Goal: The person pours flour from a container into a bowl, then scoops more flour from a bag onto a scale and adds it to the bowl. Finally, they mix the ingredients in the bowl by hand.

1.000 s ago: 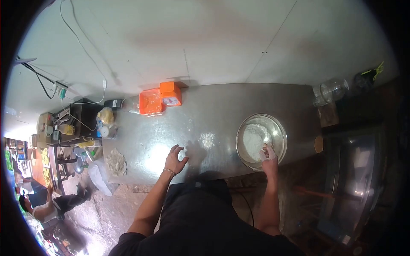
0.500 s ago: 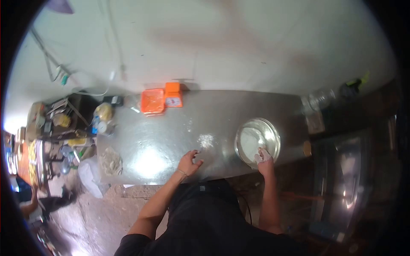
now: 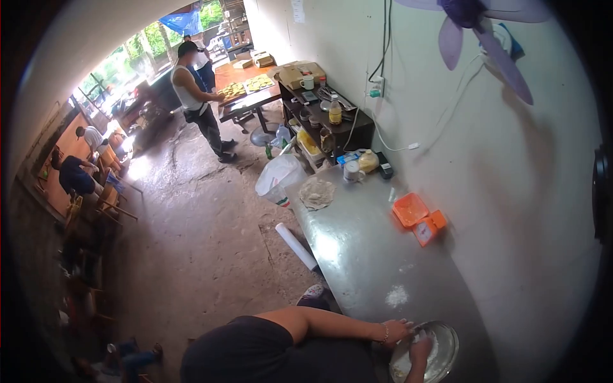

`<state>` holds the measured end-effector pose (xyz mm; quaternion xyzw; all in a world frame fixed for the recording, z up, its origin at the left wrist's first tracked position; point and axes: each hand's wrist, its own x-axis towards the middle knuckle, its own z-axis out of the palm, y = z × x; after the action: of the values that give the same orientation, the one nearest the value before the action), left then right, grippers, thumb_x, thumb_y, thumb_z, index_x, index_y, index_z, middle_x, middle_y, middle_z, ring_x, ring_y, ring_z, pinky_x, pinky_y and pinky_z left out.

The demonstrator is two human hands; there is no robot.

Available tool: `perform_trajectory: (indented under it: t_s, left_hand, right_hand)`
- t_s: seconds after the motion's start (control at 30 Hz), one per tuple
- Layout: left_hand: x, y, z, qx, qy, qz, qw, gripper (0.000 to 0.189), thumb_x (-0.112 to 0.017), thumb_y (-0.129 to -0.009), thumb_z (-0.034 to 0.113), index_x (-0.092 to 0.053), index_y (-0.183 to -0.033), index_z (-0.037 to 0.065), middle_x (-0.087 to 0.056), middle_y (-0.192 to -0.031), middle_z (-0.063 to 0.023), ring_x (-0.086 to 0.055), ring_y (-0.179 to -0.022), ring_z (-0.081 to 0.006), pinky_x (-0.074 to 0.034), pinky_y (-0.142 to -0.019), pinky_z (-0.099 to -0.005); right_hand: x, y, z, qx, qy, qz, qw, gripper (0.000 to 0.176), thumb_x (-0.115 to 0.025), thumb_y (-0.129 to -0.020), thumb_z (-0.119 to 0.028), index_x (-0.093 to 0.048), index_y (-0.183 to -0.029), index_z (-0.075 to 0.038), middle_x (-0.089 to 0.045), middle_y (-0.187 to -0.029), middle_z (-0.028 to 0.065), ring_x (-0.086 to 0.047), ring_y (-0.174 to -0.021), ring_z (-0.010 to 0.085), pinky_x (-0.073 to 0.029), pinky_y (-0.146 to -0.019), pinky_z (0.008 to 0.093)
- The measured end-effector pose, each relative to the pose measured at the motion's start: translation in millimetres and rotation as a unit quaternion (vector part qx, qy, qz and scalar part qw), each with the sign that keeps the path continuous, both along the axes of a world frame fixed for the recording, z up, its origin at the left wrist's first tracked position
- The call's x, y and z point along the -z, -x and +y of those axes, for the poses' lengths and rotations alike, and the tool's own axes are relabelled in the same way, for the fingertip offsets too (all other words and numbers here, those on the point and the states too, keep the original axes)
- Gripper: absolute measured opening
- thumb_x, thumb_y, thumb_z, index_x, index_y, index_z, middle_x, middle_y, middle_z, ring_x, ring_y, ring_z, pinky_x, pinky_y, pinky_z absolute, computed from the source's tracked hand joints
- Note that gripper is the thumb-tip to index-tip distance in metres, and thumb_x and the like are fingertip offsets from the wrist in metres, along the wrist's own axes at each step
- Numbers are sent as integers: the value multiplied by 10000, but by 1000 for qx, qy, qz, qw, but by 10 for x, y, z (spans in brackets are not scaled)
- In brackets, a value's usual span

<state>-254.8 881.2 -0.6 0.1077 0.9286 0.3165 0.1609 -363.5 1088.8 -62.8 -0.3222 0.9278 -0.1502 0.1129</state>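
Note:
At the bottom right, a round metal bowl (image 3: 454, 345) with white powder inside stands on the metal table. My left hand (image 3: 397, 332), with a bracelet at the wrist, is at the bowl's near left rim, fingers closed over the edge. Inside the bowl is my right hand (image 3: 420, 351), reaching down to the white powder; its fingers are largely hidden. A patch of white powder (image 3: 396, 295) lies on the tabletop just beyond the bowl.
The metal table (image 3: 357, 255) carries an orange scale (image 3: 426, 230), an orange tray (image 3: 410, 209), a cloth-like pale heap (image 3: 317, 193) and a mug (image 3: 352, 171). A white bag (image 3: 281, 175) hangs beside it. A person (image 3: 195, 89) stands at a far table. A purple fan (image 3: 469, 16) is overhead.
My view has swung left toward the room. My left hand has moved from above the table to the bowl's rim; my right hand remains in the bowl.

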Motion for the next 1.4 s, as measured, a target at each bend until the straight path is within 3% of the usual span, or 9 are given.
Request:
perform_trajectory:
  t_s: [0.13,0.3,0.37,0.5,0.63,0.73,0.93,1.17,1.4]
  left_hand:
    - [233,54,149,-11,76,35,996,771,-787,-789,262,-495,-1480,83,-322,-1627,-192,-444,-1408,-383,-474,-1103,-463]
    - [178,2,181,-43,70,12,997,812,-807,-764,224,-468,-1490,91,-408,-1581,-195,-503,-1368,-384,-442,-1135,-460]
    - [473,-44,182,-44,82,133,987,752,-797,-741,206,-505,-1414,44,-502,-1458,-202,-532,-1302,-382,-505,-1052,-464]
    - [281,-36,150,-26,91,49,994,961,-824,-796,390,-358,-1548,15,-363,-1610,-204,-371,-1469,-413,-358,-1199,-481]
    - [128,-31,191,-6,122,38,992,1047,-838,-772,454,-326,-1566,1,-351,-1623,-200,-350,-1493,-389,-376,-1194,-478]
    - [-19,-19,214,0,124,13,992,1096,-848,-749,478,-310,-1566,-17,-353,-1620,-207,-349,-1495,-385,-377,-1192,-481]
    - [2,6,282,-6,154,6,988,1166,-865,-716,515,-290,-1571,-30,-348,-1622,-213,-336,-1506,-375,-382,-1188,-482]
    - [-8,61,325,-15,146,-12,989,1181,-900,-682,483,-303,-1571,-16,-342,-1632,-201,-331,-1510,-374,-399,-1178,-481]
    - [-33,50,324,-19,157,-4,987,1180,-921,-652,461,-326,-1566,12,-351,-1633,-187,-359,-1495,-377,-418,-1164,-475]
  right_hand:
    - [154,-15,213,4,44,-32,998,504,-754,-788,-223,-682,-1254,-45,-575,-1394,231,-515,-1304,443,-431,-1091,519]
    - [184,-142,691,-49,-48,11,998,580,-747,-812,-307,-645,-1346,-103,-559,-1429,238,-491,-1342,431,-359,-1166,519]
    - [370,-115,935,-20,-86,21,996,647,-753,-829,-335,-581,-1425,-151,-508,-1495,215,-494,-1349,420,-407,-1133,527]
    - [326,155,924,116,-68,-31,990,594,-701,-898,-332,-555,-1426,-106,-576,-1401,223,-605,-1189,457,-490,-1025,517]
    - [153,253,438,156,-2,-69,985,549,-692,-897,-345,-590,-1390,-127,-575,-1404,212,-592,-1213,448,-466,-1056,523]
    - [289,-49,208,60,-30,52,996,527,-699,-885,-318,-607,-1376,-150,-559,-1437,191,-518,-1323,419,-383,-1132,552]
    - [117,-435,744,-86,-106,6,991,501,-714,-863,-285,-638,-1347,-180,-536,-1488,155,-447,-1399,407,-324,-1174,560]
    - [134,-58,1178,133,-87,-20,987,562,-722,-877,-279,-581,-1411,-180,-509,-1484,196,-455,-1389,426,-385,-1141,534]
    - [208,-333,447,60,-58,5,997,564,-719,-863,-263,-583,-1402,-165,-512,-1473,203,-460,-1385,413,-406,-1108,553]
